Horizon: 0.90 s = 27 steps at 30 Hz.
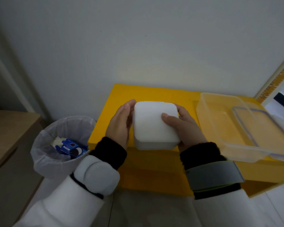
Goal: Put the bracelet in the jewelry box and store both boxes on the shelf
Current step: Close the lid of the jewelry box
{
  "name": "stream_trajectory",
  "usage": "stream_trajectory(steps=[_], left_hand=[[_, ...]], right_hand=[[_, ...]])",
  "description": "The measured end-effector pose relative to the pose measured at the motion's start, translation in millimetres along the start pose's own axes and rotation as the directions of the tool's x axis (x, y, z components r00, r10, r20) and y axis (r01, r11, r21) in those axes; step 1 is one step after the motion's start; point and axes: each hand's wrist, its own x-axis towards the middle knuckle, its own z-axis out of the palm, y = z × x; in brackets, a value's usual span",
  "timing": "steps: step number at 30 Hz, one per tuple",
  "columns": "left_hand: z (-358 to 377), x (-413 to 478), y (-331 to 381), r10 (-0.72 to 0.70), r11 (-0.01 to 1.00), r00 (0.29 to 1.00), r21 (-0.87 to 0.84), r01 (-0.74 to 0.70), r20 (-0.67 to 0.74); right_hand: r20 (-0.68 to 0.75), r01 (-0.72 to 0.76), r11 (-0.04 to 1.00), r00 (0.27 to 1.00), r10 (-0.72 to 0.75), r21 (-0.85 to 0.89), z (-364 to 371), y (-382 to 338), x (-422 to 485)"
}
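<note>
A white square jewelry box [152, 125] with rounded corners and its lid closed is held over the yellow shelf top [138, 94]. My left hand [121, 123] presses flat against the box's left side. My right hand [182, 126] grips its right side, thumb on the lid. To the right a clear plastic storage box [220, 122] stands open on the yellow surface, and its blue-trimmed clear lid [259, 126] leans across it. No bracelet is visible.
A bin [62, 145] lined with a white bag holds a blue biscuit wrapper, left of the yellow shelf. A wooden cabinet [8, 136] stands at the far left. A white wall rises behind the shelf, and a framed edge [275, 77] runs at the right.
</note>
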Motion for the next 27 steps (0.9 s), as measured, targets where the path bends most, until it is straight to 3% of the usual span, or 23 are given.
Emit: stream_trajectory(steps=[5,9,12,16,18,21,24,27], left_hand=[[-17.0,9.6,-6.4,-0.130,0.991,0.981,-0.022,0.134,0.145],[-17.5,8.4,-8.4,-0.122,0.992,0.970,-0.019,0.129,0.211],[-17.0,6.6,-7.8,-0.071,0.997,0.980,0.009,0.070,0.185],[-9.8,2.9,-5.6,0.098,0.980,0.995,0.171,-0.101,0.024],[-8.5,0.9,-5.2,0.262,0.894,0.964,0.388,-0.226,-0.043],[-13.1,-2.0,-3.1,0.504,0.597,0.863,0.724,-0.345,-0.005],[-14.9,-5.3,-2.2,0.569,0.436,0.814,0.797,-0.418,0.116],[-11.4,-11.7,-8.3,0.537,0.432,0.827,0.787,-0.440,0.167]], right_hand=[[0.135,-0.014,0.999,0.991,0.007,0.048,-11.9,-11.1,-6.8],[0.185,-0.031,0.998,0.983,0.022,0.047,-19.2,-14.7,-9.5],[0.192,-0.031,0.999,0.981,0.025,0.030,-22.1,-16.5,-10.9],[0.162,-0.026,1.000,0.987,0.024,0.006,-18.6,-16.8,-10.2],[0.115,-0.014,1.000,0.993,0.013,0.004,-16.5,-16.1,-10.3],[0.027,0.014,1.000,1.000,-0.014,0.024,-16.9,-16.8,-9.3],[-0.075,0.049,0.996,0.996,-0.043,0.074,-20.0,-16.5,-6.9],[-0.178,0.082,0.989,0.982,-0.060,0.119,-15.4,-10.7,-5.2]])
